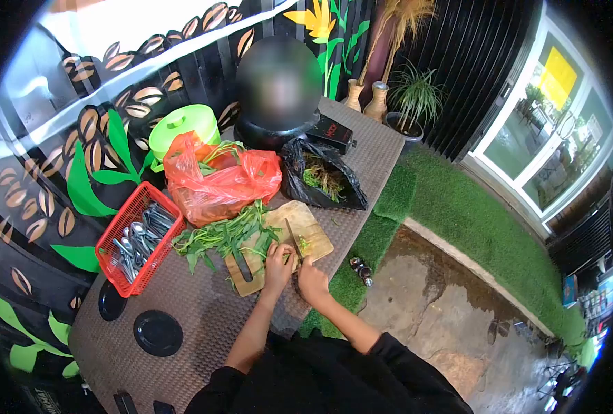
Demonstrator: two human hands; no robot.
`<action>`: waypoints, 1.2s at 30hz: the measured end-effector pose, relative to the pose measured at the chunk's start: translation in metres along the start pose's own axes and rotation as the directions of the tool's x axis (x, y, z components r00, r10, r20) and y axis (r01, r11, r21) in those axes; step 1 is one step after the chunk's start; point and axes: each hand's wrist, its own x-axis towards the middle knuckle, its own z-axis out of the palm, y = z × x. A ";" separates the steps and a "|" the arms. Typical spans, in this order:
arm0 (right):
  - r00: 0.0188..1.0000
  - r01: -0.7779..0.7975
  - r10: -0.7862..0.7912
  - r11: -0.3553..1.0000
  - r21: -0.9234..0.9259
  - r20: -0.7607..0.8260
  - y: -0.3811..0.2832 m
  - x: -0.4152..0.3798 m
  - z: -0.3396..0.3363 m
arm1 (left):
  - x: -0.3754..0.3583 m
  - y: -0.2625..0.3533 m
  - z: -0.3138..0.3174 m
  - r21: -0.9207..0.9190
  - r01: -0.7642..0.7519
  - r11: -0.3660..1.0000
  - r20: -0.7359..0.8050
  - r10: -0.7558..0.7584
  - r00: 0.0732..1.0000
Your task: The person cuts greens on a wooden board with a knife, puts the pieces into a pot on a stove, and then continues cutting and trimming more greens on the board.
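Note:
My right hand (312, 281) is closed round the handle of a knife (292, 234), whose blade points away from me over a wooden cutting board (317, 224). Close beside it, my left hand (277, 265) presses curled fingers on the stems of leafy greens at the board. The bunch of leafy greens (220, 236) spreads leftward across the board and onto the table. Small chopped pieces (305, 243) lie right of the blade. The stem ends under my left fingers are mostly hidden.
On the woven-look table (213, 290) stand a red basket of cutlery (139, 241), a red plastic bag (217, 183), a black bag holding plant scraps (324, 179), a green lidded pot (182, 131) and a black plate (158, 332). Behind them is a dark pot (268, 136).

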 end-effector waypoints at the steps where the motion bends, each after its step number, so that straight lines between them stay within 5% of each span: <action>1: 1.000 0.019 -0.020 0.999 -0.028 -0.020 0.002 0.000 0.001 | 0.001 0.000 0.001 -0.002 -0.002 1.000 -0.001 0.002 1.000; 9: 0.977 0.161 -0.181 0.974 -0.162 -0.116 0.020 0.020 -0.001 | 0.008 0.006 0.002 0.063 -0.082 0.995 0.059 0.078 0.995; 13: 0.988 0.141 -0.145 0.988 -0.070 -0.060 0.022 0.025 -0.007 | 0.011 0.008 -0.005 0.008 -0.023 1.000 0.123 0.021 0.992; 16: 0.987 0.155 -0.156 0.987 -0.052 -0.023 0.020 0.022 -0.013 | 0.010 0.006 -0.012 0.097 -0.137 0.986 0.081 0.129 0.988; 18: 0.986 0.148 -0.151 0.988 -0.049 -0.067 0.018 0.020 -0.015 | 0.008 0.005 -0.013 0.097 -0.021 0.995 0.139 0.007 0.990; 25: 0.992 0.118 -0.124 0.980 -0.159 -0.030 0.005 0.012 -0.004 | 0.006 0.005 -0.007 0.102 -0.060 0.993 0.081 0.052 0.995; 27: 0.959 0.240 -0.259 0.957 -0.162 -0.113 0.013 0.029 -0.004 | 0.004 0.002 -0.006 0.139 -0.083 0.987 0.080 0.073 0.994; 31: 0.989 0.088 -0.097 0.993 -0.079 -0.109 0.006 0.006 0.000 | 0.002 -0.001 -0.004 0.159 -0.081 0.984 0.048 0.074 0.996; 36: 0.990 0.120 -0.123 0.991 -0.055 -0.062 0.007 0.017 -0.007 | 0.000 -0.003 -0.002 0.172 -0.077 0.982 0.039 0.072 0.997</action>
